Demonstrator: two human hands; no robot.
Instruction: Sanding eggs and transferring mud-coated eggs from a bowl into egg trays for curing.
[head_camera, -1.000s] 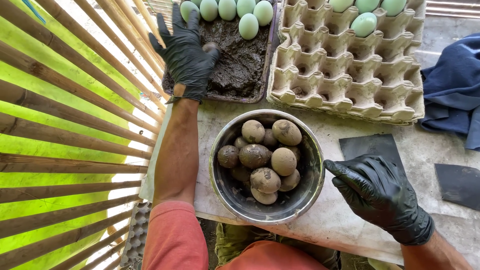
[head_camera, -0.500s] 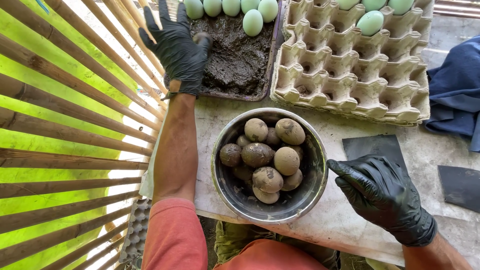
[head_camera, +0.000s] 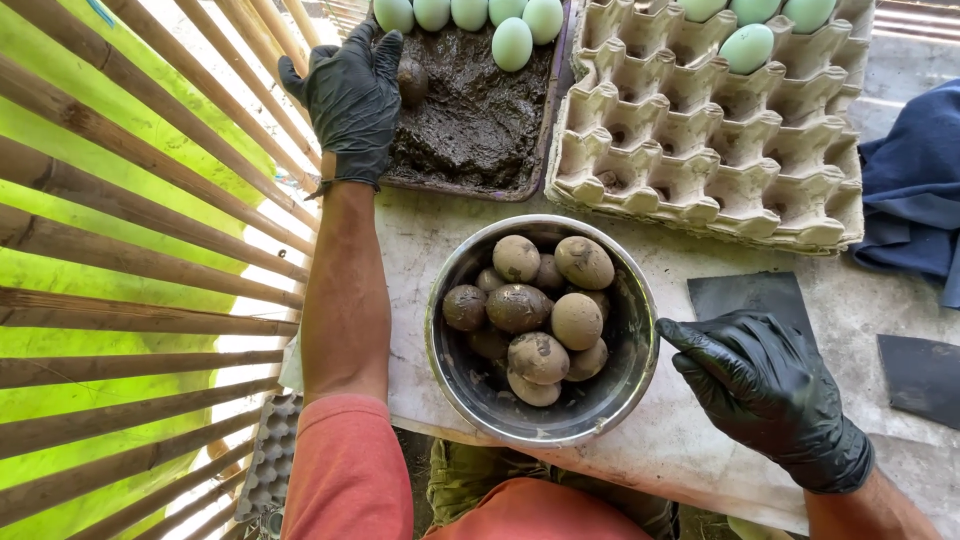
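Fingers of the gloved left hand (head_camera: 350, 95) curl loosely on a mud-coated egg (head_camera: 411, 80) in the mud tray (head_camera: 470, 185) at twelve o'clock. Open, empty right hand (head_camera: 765, 385) rests on the pale tabletop (head_camera: 420, 240), touching the steel bowl (head_camera: 620, 400) rim at three o'clock

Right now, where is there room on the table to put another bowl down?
Bare tabletop lies between the mud tray, left arm and metal bowl. More lies between the bowl, egg carton and dark mats, above the right hand. The back is crowded with tray and carton.
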